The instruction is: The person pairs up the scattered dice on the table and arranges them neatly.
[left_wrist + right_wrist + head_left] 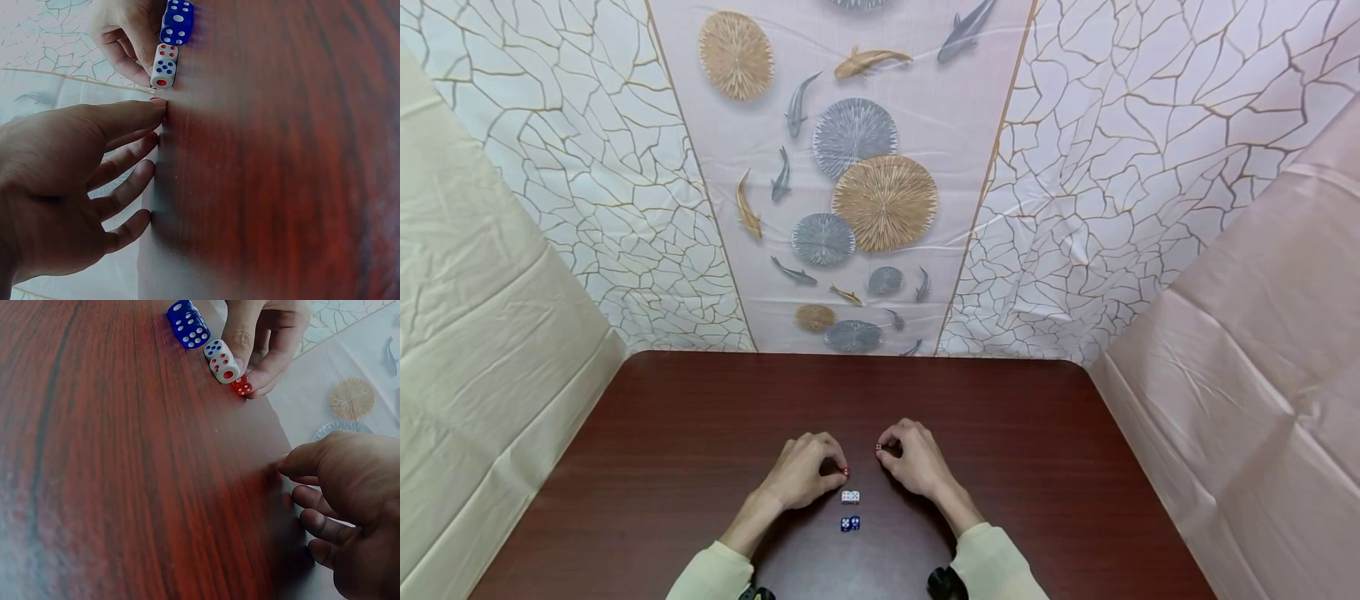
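Note:
Between the thumb and fingers of my left hand [801, 471] is a red die [846, 472], resting on the table just behind a pair of white dice [851, 497]. A second red die [877, 448] is pinched by my right hand [917, 460], farther back and to the right. Nearer to me than the white pair, two blue dice [850, 523] sit side by side. In the right wrist view the left hand's red die [242, 385] shows white pips right beside a white die [222, 362]. Fingers mostly hide the right hand's die in the wrist views.
The dark red-brown wooden table [700, 400] reaches back to a patterned cloth wall [880, 283]. Pale cloth panels [1225, 375] stand along its left and right sides. Black wrist straps [946, 583] show at the sleeves.

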The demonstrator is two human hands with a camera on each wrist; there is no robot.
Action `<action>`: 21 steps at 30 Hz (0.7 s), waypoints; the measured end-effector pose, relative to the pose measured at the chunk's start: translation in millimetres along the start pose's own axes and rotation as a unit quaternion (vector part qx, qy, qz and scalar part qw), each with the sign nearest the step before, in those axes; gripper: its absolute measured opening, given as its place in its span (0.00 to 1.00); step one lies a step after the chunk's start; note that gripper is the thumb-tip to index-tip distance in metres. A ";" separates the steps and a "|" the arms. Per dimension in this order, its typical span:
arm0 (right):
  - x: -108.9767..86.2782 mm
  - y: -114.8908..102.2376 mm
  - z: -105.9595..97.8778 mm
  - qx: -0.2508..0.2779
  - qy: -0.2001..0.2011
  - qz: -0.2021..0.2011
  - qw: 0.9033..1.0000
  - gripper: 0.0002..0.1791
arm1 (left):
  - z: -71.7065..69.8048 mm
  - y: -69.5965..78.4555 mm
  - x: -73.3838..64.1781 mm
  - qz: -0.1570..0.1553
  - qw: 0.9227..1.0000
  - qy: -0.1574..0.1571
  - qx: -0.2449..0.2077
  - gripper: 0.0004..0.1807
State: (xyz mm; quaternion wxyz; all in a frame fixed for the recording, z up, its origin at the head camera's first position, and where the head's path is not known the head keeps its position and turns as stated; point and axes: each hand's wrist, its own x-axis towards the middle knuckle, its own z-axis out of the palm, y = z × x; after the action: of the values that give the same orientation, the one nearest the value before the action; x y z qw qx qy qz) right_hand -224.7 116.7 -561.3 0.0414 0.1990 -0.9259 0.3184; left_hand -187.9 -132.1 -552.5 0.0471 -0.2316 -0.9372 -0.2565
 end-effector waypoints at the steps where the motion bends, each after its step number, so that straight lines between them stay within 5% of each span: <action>1: -0.3 0.2 0.0 0.000 0.001 -0.001 1.000 0.03 | 0.0 0.1 0.1 0.000 1.000 0.000 0.000 0.05; 21: -9.4 -6.1 0.6 0.008 0.006 -0.019 1.000 0.03 | -0.5 1.2 -0.4 0.003 1.000 0.006 0.001 0.05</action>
State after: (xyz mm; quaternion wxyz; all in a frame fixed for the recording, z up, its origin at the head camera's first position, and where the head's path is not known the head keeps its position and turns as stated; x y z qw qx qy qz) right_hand -213.6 115.1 -560.1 0.0512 0.2152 -0.9191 0.3260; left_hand -187.0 -131.6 -551.6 0.0535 -0.2324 -0.9365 -0.2570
